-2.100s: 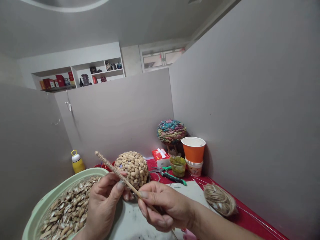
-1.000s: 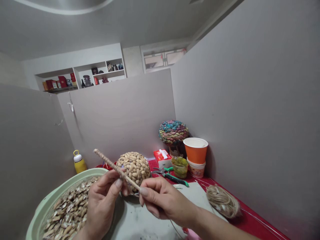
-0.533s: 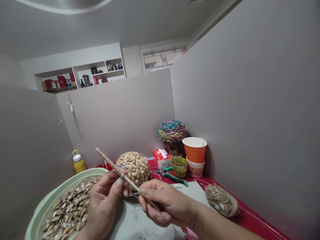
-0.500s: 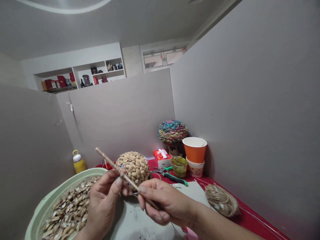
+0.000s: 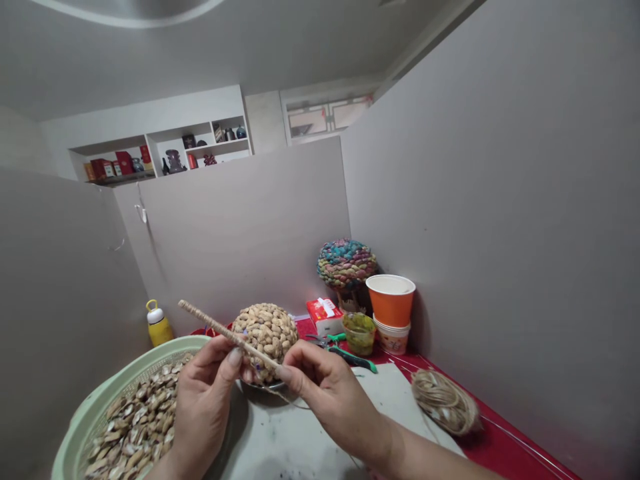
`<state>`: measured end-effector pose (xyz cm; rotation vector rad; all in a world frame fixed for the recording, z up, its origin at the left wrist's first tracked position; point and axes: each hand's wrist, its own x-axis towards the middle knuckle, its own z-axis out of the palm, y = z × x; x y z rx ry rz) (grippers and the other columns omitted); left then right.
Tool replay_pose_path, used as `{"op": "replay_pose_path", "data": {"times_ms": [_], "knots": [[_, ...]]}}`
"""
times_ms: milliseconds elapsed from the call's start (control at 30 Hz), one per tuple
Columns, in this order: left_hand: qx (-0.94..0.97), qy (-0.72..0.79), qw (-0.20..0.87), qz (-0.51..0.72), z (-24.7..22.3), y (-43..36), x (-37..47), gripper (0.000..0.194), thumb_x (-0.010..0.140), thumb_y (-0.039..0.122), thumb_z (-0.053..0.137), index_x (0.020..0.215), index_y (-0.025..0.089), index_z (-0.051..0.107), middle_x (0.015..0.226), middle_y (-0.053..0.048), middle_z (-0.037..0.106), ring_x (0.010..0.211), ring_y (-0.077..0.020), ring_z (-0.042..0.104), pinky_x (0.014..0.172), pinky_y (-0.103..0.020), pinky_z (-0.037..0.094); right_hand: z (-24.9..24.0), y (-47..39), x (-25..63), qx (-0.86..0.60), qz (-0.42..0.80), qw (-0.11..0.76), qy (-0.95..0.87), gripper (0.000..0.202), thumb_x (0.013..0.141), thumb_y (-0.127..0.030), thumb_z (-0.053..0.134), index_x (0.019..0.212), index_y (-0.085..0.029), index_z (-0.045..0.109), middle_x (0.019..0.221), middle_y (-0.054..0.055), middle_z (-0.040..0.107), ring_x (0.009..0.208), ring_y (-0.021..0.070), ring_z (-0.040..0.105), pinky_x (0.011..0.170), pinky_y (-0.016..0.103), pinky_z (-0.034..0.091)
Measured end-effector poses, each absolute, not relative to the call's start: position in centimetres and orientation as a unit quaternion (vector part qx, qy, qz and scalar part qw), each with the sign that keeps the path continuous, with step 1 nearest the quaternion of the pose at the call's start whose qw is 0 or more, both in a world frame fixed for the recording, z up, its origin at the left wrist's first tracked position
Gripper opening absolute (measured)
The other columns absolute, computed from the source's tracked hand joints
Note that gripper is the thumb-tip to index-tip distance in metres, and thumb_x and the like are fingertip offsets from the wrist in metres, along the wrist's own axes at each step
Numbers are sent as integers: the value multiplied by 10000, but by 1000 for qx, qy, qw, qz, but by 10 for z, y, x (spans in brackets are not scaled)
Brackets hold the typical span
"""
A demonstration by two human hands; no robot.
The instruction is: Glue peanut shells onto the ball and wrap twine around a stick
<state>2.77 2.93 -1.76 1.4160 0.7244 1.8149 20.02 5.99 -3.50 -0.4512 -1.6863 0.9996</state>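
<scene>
Between my hands a thin wooden stick (image 5: 210,323) slants down to the right, its upper part wound with brown twine. My left hand (image 5: 207,393) pinches the stick near the end of the winding, thumb on top. My right hand (image 5: 333,387) is closed on its lower end with thumb and fingertips. A loose strand of twine (image 5: 280,395) hangs below the stick and runs toward my right hand. Just behind the stick sits a dome covered in peanut shells (image 5: 270,330), resting in a metal bowl (image 5: 275,385) that is partly hidden.
A green basket (image 5: 75,427) of peanut shells stands at left, near a yellow bottle (image 5: 159,328). Pliers (image 5: 353,360), a tub (image 5: 359,333), paper cups (image 5: 391,300), a tissue pack (image 5: 325,315) and a coloured dome (image 5: 346,263) fill the back right. A twine bundle (image 5: 444,401) lies right.
The stick has shifted a little left and lies flatter. My right hand has turned, its fingers now raised and gathered at the stick's lower end. My left hand has barely moved.
</scene>
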Motion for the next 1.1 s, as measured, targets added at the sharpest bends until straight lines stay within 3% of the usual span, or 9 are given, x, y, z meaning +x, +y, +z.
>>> {"op": "replay_pose_path", "data": {"times_ms": [667, 767, 933, 1100], "knots": [[567, 293, 328, 696, -20, 27, 26, 114, 835, 259, 683, 924, 197, 718, 699, -7, 691, 625, -119, 601, 611, -212, 505, -32, 66, 199, -112, 708, 370, -591, 429, 761, -544, 710, 708, -178, 494, 471, -91, 459, 325, 19, 250, 303, 166, 138], [563, 293, 329, 699, -20, 27, 27, 118, 827, 257, 692, 926, 199, 719, 686, -2, 684, 619, -116, 600, 612, -209, 505, -31, 65, 198, -130, 677, 390, -610, 434, 759, -552, 707, 705, -169, 509, 477, -85, 461, 345, 24, 269, 327, 171, 168], [553, 298, 339, 701, -19, 30, 28, 112, 812, 266, 706, 894, 193, 727, 673, 1, 678, 616, -113, 598, 618, -205, 505, -30, 61, 197, -182, 536, 490, -663, 427, 742, -519, 738, 675, -138, 557, 562, -43, 491, 509, 67, 426, 471, 194, 323], [549, 309, 330, 703, -18, 29, 29, 135, 791, 275, 724, 883, 176, 732, 663, -10, 672, 604, -126, 592, 603, -224, 505, -31, 60, 197, -172, 525, 476, -684, 436, 815, -546, 648, 664, -147, 559, 522, -47, 475, 468, 66, 396, 445, 205, 288]]}}
